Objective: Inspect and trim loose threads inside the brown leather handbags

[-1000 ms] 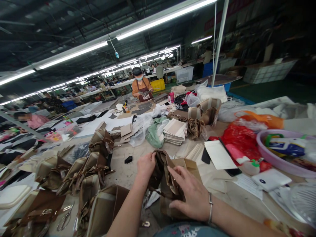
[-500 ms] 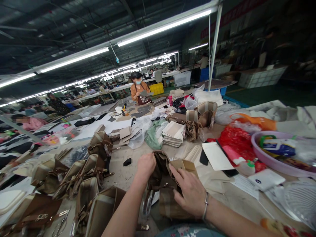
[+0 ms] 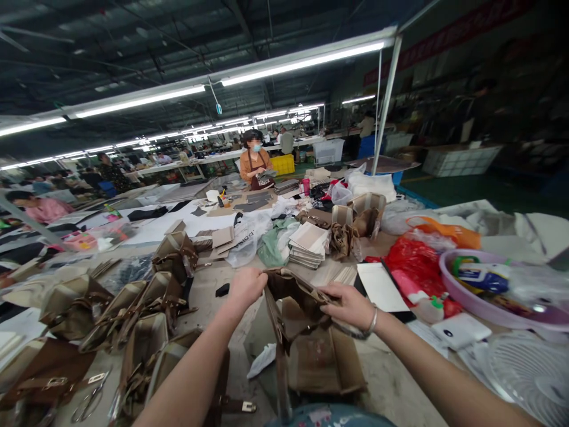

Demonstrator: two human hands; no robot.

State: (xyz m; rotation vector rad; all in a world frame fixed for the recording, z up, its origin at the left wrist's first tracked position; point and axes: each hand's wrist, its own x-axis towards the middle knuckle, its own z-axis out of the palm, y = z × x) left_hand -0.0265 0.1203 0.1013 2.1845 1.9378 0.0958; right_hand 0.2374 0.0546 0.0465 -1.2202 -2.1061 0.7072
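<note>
A brown bag (image 3: 326,359) sat on the table (image 3: 207,305) toward six o'clock, its mouth spread: the left hand (image 3: 249,284) was closed on its rim at eleven o'clock, the right hand (image 3: 349,303) gripping the rim at one. From that bag, a stack of panels (image 3: 306,243) lay at twelve o'clock, a purple basin (image 3: 448,277) toward two, and scissors (image 3: 89,403) between eight and nine.

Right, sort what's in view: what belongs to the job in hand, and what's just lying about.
Job in hand:
brown bag, held open by the left hand and right hand
probably the similar brown bags at left

Apparently just lying about:
lilac basin
red plastic bag
orange bag
white grille
</note>
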